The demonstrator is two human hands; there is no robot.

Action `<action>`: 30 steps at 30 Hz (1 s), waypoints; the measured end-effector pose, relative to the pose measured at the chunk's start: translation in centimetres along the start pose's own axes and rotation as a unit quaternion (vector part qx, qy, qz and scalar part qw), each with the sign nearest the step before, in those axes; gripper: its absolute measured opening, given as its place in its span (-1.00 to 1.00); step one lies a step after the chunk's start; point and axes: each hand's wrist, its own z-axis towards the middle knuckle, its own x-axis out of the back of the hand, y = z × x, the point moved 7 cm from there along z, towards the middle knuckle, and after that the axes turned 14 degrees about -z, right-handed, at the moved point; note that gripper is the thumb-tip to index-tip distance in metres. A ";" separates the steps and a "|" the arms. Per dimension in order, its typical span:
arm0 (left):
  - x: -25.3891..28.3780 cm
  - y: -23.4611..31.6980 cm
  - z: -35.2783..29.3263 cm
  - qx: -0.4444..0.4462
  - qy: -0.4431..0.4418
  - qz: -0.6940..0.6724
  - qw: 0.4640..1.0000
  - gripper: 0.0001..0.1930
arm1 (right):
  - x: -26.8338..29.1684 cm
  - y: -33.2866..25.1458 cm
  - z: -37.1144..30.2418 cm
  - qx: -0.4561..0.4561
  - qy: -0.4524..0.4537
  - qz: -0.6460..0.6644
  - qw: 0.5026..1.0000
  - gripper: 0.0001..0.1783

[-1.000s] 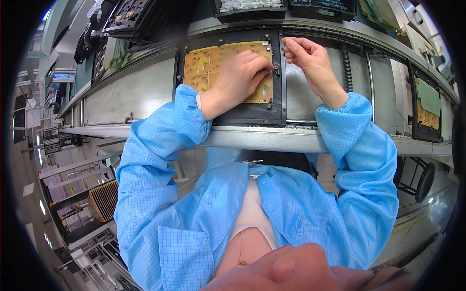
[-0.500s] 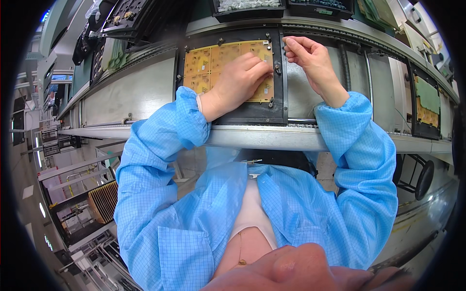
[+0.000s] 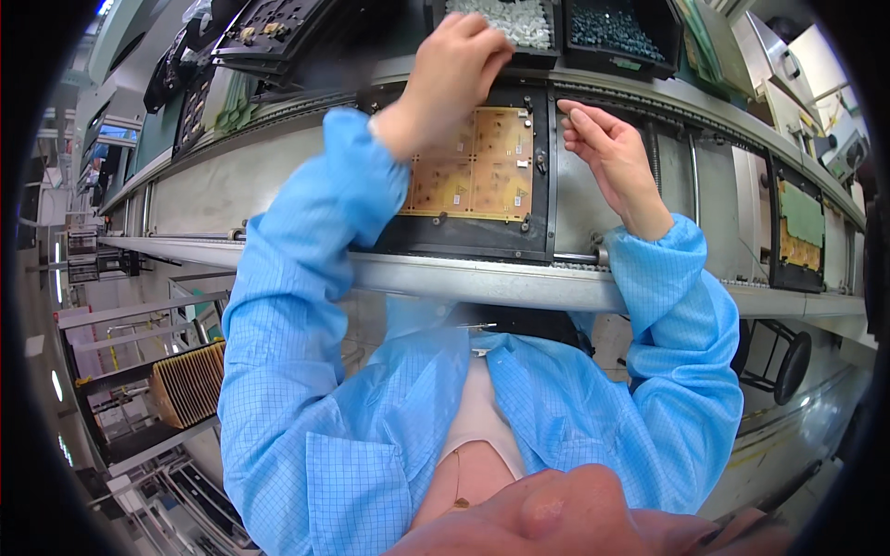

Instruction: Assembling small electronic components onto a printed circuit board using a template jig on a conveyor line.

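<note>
- The left hand (image 3: 452, 69) has left the yellow-orange rectangular circuit board (image 3: 502, 171) and now reaches over the near edge of the black plastic bin of small white parts (image 3: 538, 58).
- The board's right column, earlier partly behind the fingers, is uncovered.
- The blue checked cloth left sleeve (image 3: 357, 181) now hides its left column.
- The view has shifted, showing more of both parts bins.

an electronics factory line: conveyor (image 3: 482, 283), circuit boards (image 3: 501, 181), parts bins (image 3: 536, 58), and perhaps a board rack (image 3: 190, 383).
</note>
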 end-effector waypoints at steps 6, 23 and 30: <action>-4.2 -7.1 3.5 0.144 -0.178 0.098 0.968 -0.81 | 0.3 -0.9 -2.7 -0.009 0.000 0.006 1.000 -0.67; -4.4 -9.3 3.6 0.113 -0.126 0.054 0.984 -0.87 | -2.3 -1.9 -5.8 -0.007 -0.033 -0.256 0.966 -0.77; -1.7 -9.1 2.9 0.080 0.011 -0.063 0.995 -0.89 | -6.4 -3.5 -5.4 0.129 0.052 -0.547 0.825 -0.86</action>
